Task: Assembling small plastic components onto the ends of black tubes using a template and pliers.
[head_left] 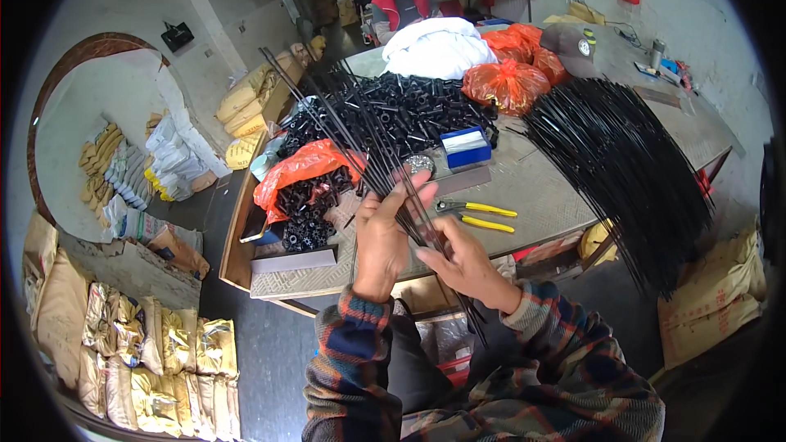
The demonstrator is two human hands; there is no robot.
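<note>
My left hand (381, 239) is closed around a loose bundle of long, thin black rods (375, 169). The rods slant from the upper left over the table down past its front edge. Lower on the same bundle, my right hand (468, 263) has its thumb and fingers closed on the rods, partly hidden between the two hands. Just right of my hands, pliers with yellow handles (488, 217) lie on the table (540, 188). Beyond the bundle spreads a big heap of small black plastic parts (426, 106). Many more black rods (618, 172) lie at the right, overhanging the front edge.
A blue box (466, 147) with white pieces stands past the pliers. An orange bag (301, 176) holds black parts at the left. Orange bags (508, 86) and white cloth (438, 49) lie at the back. A person (401, 4) sits beyond. Sacks (160, 360) are stacked on the left.
</note>
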